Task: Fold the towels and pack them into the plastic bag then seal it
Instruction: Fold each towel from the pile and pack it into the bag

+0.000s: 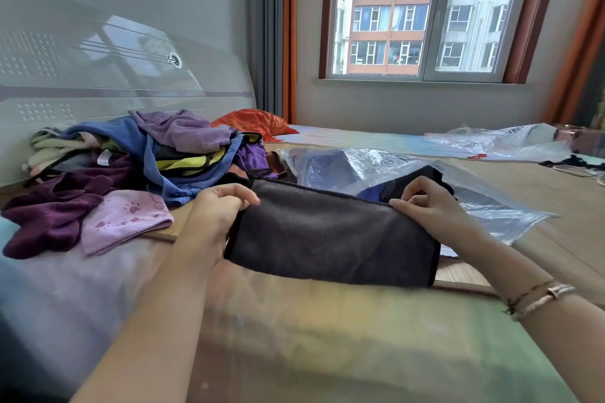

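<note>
Two hands were on one dark towel [330, 239] over the bed [294, 337], so the step in hand looked like folding, mid-way, not packing. Biggest item first: the unfolded towel pile [131, 173] sat at the left by the headboard, well apart from the work, so most of the task was likely still ahead. Next, the plastic bag [393, 170] lay just behind the dark towel, mouth apparently toward the person, some dark cloth already inside; a second clear bag [497, 141] lay farther back right. The dark towel was a wide rectangle, long axis left to right, top edge raised and tilted down toward the right, lower edge hanging at the mattress edge. Left hand [216, 216] was clamped on the upper left corner, thumb over the hem; right hand [432, 206] pinched the upper right corner. Next move probably called for bringing the two ends together to halve the length, then sliding it into the bag behind.
</note>
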